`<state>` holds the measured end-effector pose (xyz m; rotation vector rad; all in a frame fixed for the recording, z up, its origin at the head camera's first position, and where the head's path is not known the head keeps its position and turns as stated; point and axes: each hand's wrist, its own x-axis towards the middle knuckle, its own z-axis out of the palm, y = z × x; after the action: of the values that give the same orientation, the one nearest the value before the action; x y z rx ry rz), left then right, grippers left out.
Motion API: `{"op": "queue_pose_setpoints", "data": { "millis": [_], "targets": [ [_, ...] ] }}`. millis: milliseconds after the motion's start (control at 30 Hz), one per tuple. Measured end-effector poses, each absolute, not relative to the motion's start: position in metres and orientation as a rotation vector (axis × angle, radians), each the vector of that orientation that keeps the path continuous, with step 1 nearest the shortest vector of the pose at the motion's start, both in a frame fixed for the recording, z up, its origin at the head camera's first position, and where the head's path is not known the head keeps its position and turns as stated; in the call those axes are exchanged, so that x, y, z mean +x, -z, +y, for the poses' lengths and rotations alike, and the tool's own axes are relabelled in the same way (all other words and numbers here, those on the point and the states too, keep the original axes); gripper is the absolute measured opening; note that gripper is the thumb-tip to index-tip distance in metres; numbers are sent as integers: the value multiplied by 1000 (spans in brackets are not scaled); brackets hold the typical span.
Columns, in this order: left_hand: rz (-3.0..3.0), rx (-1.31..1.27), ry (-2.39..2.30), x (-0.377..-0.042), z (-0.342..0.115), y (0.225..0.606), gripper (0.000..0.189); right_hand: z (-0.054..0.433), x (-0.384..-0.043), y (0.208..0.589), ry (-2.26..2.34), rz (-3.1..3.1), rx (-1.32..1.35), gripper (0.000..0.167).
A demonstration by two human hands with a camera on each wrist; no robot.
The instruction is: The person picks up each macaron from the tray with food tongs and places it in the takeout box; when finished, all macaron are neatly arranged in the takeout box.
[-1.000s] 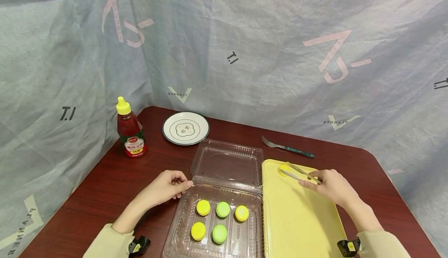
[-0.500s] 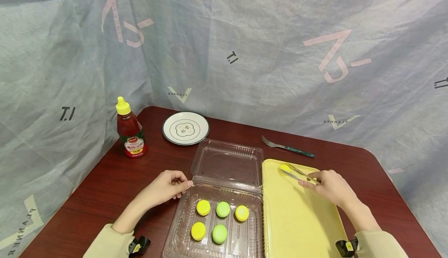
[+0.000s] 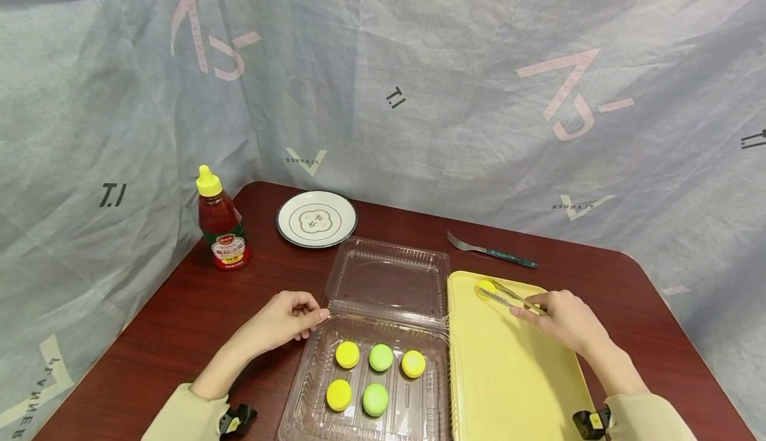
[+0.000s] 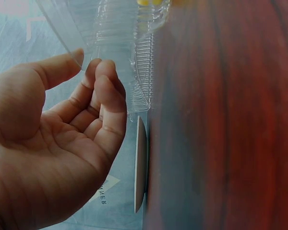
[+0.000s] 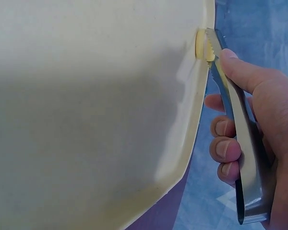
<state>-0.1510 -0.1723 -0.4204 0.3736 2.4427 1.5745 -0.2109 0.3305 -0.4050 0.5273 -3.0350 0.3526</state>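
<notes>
My right hand (image 3: pixel 565 321) grips a pair of metal tongs (image 5: pixel 245 158), thumb on one arm and fingers curled round the other. The serrated tips of the tongs lie at a yellow macaron (image 3: pixel 486 289) near the far left corner of the yellow tray (image 3: pixel 509 374). With thumb and fingertips, my left hand (image 3: pixel 287 321) pinches the left edge of a clear plastic clamshell box (image 4: pixel 86 43) near its hinge. The box's lid (image 3: pixel 389 278) is folded back flat. In its base sit several yellow macarons (image 3: pixel 339 395) and two green macarons (image 3: pixel 376 400).
A ketchup bottle (image 3: pixel 224 228) with a yellow cap stands at the back left. Behind the lid lies a white plate (image 3: pixel 316 219), close to its corner. A fork (image 3: pixel 491 252) with a green handle lies beyond the tray. Grey cloth (image 3: pixel 431 95) hangs along the table's back.
The tongs' tips have shifted slightly around the yellow macaron on the tray. My left hand stays on the box edge.
</notes>
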Motion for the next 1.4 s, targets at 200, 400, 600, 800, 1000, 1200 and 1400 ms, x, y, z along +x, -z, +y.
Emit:
{"op": "queue_pose_setpoints", "data": {
  "millis": [200, 400, 600, 800, 1000, 1200, 1400],
  "targets": [
    [2442, 375, -1581, -151, -172, 421, 21, 331, -211, 405, -341, -3029, 522, 26],
    [2440, 380, -1584, -151, -173, 420, 22, 332, -210, 403, -359, -3039, 517, 30],
    [2440, 382, -1586, -151, -172, 421, 22, 334, -209, 399, -365, -3052, 524, 35],
    [2436, 384, -1591, -151, -173, 422, 22, 334, -207, 391, -369, -3051, 542, 33],
    [2438, 391, -1589, -152, -173, 422, 21, 331, -203, 380, -387, -3044, 574, 34],
    [2439, 400, -1583, -152, -173, 421, 22, 326, -197, 369, -375, -3019, 612, 33],
    [2447, 399, -1571, -152, -173, 420, 23, 317, -188, 358, -386, -2966, 710, 22]
  ]
}}
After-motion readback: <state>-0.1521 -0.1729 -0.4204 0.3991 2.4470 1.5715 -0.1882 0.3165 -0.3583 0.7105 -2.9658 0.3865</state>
